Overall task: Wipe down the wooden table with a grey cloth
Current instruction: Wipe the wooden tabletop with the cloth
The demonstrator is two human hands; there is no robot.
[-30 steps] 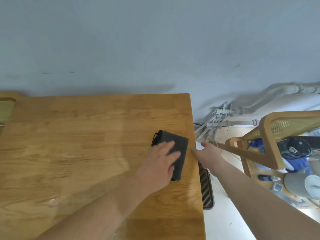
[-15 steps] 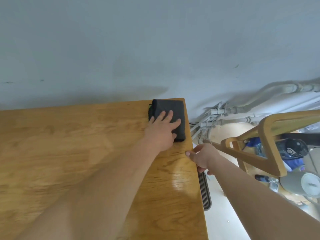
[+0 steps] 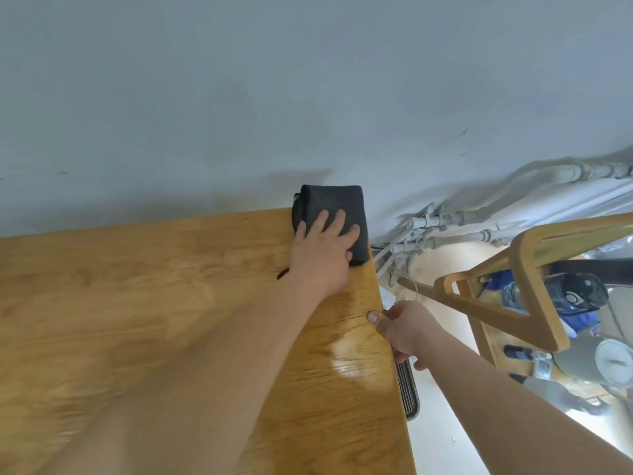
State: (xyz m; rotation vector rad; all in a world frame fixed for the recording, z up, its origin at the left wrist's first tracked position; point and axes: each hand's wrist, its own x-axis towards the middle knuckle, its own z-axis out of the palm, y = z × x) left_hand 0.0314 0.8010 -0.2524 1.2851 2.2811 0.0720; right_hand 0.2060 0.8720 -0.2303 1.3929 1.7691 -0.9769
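Observation:
A folded dark grey cloth (image 3: 330, 204) lies at the far right corner of the wooden table (image 3: 154, 303), its far end sticking out past the back edge against the wall. My left hand (image 3: 322, 252) presses flat on the cloth with fingers spread. My right hand (image 3: 404, 329) grips the table's right edge, thumb on top and fingers under it.
A pale grey wall (image 3: 308, 97) rises right behind the table. To the right are white pipes (image 3: 445, 231) low on the wall, a wooden chair (image 3: 527, 286) with items beneath, and a dark floor grille (image 3: 407, 389) beside the table's edge.
My left hand has pushed the cloth from the middle of the right side up to the far corner and partly over the back edge. My right hand has closed onto the table's right edge.

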